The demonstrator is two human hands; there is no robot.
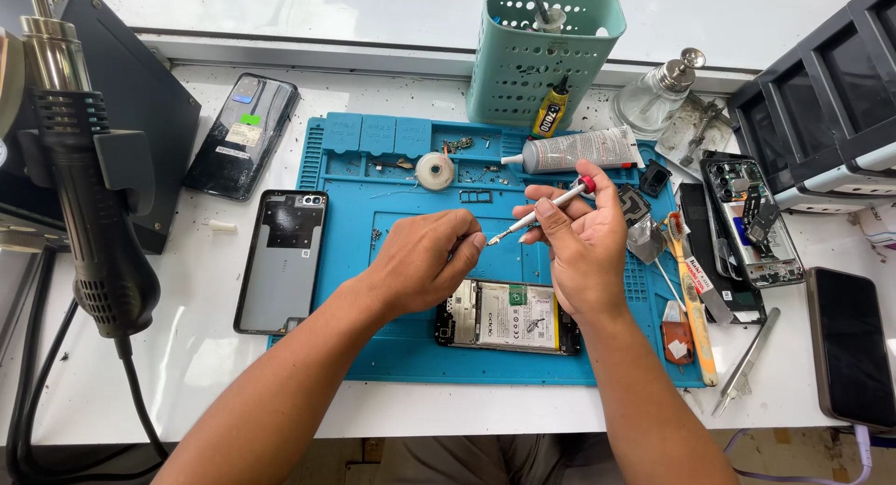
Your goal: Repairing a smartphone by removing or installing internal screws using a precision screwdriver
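Right hand (581, 247) closed on screwdriver (539, 213), red collar near the thumb, tip pointing left and down. Left hand (425, 261) curled, fingertips pinched at the screwdriver tip; whether anything sits in the pinch, cannot tell. Both hands raised over blue mat (355, 261) on white surface (187, 364). Open phone (509, 319) flat on the mat just below the hands, battery and board exposed, partly hidden by the right wrist. Back cover (283, 259) lying at the mat's left edge, inner side up. Dark phone (244, 135) further up left, off the mat. Hot-air gun (89, 196) in holder at far left. Green basket (541, 56) behind the mat, small glue bottle (553, 112) leaning at its front. Glue tube (579, 151) lying on the mat's top right. Tape roll (435, 170) near top centre. Second opened phone (751, 224) on the right, tweezers (747, 362) below it. Glass dispenser bottle (658, 93) upper right.
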